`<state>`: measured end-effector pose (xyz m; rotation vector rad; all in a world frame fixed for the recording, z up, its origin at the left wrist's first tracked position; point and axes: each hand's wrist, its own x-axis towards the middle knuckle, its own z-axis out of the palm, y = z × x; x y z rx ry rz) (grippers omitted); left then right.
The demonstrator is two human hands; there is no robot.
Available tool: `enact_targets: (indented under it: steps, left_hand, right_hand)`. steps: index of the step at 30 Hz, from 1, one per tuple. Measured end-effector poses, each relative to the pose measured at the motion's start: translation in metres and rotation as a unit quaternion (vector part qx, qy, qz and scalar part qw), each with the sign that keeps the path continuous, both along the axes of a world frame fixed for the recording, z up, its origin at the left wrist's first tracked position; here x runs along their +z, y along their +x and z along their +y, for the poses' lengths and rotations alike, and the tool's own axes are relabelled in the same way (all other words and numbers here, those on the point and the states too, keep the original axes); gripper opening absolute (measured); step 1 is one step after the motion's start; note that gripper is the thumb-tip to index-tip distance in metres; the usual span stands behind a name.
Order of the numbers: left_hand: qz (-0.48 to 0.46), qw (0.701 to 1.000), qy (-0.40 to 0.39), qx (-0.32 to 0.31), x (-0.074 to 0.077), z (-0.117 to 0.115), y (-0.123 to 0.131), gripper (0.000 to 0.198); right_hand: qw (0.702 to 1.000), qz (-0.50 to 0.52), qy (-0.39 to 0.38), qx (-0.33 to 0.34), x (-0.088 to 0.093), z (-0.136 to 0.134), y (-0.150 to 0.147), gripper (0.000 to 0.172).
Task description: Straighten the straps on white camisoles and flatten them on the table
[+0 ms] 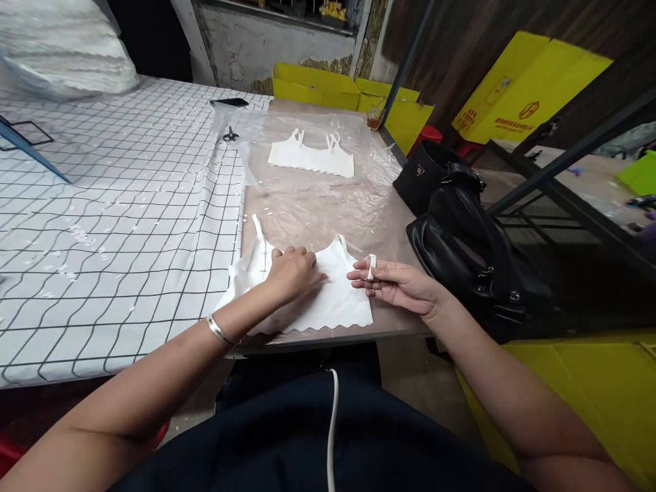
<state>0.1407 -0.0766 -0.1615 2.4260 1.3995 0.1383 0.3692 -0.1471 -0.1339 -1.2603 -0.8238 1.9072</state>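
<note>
A white bra top [338,290] with a scalloped lower edge and thin straps lies on the table in front of me. My left hand [293,275] rests on its middle with the fingers curled down, so its fingertips and anything in them are hidden. Just beyond the top's right side is my right hand [397,283], palm partly turned up, fingers extended and thumb against them. A small white loop [371,266] is at its thumb and forefinger; whether it is a strap piece I cannot tell. Farther back lies a second white bra top [311,158], spread flat.
Black scissors [230,134] and a dark flat object [230,102] lie at the back. Clear plastic sheeting [359,205] covers the brown surface beside a checked cloth [128,239]. Black bags [471,253] stand right; a glass of brown liquid [374,119] and yellow boxes [315,87] are behind.
</note>
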Motion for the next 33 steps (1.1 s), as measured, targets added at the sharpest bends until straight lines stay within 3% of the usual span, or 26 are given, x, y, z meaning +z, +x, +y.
enact_targets:
  steps: [4,11,15,18,21,24,27,33]
  left_hand:
    - [0.016,1.000,-0.023,-0.002,-0.006,-0.009,0.001,0.029]
    - [-0.088,0.992,-0.090,0.012,-0.011,-0.006,0.002,0.017]
    - [-0.149,0.982,-0.111,0.040,-0.012,-0.010,0.001,0.022]
    - [-0.152,0.981,-0.117,0.037,-0.011,-0.012,0.000,0.021]
    - [-0.160,0.980,-0.112,0.030,-0.011,-0.014,0.000,0.021]
    - [-0.176,0.978,-0.110,0.032,-0.013,-0.015,0.000,0.022]
    - [-0.180,0.977,-0.109,0.035,-0.015,-0.015,0.000,0.023]
    - [-0.188,0.975,-0.115,0.028,-0.018,-0.015,0.002,0.025]
  right_hand:
    - [1.000,-0.002,0.006,-0.025,0.000,0.013,-0.007,0.007]
    - [0.992,-0.049,0.080,-0.083,-0.009,0.038,-0.016,0.028]
    - [0.996,-0.048,0.049,-0.062,-0.011,0.045,-0.021,0.033]
    - [0.994,-0.081,0.076,-0.022,-0.014,0.048,-0.028,0.032]
    - [0.969,-0.176,0.171,-0.005,-0.021,0.050,-0.033,0.031]
    - [0.918,-0.288,0.271,0.021,-0.028,0.052,-0.036,0.025]
    - [0.877,-0.348,0.324,0.069,-0.032,0.051,-0.036,0.016]
    - [0.866,-0.359,0.330,0.109,-0.032,0.047,-0.032,0.015]
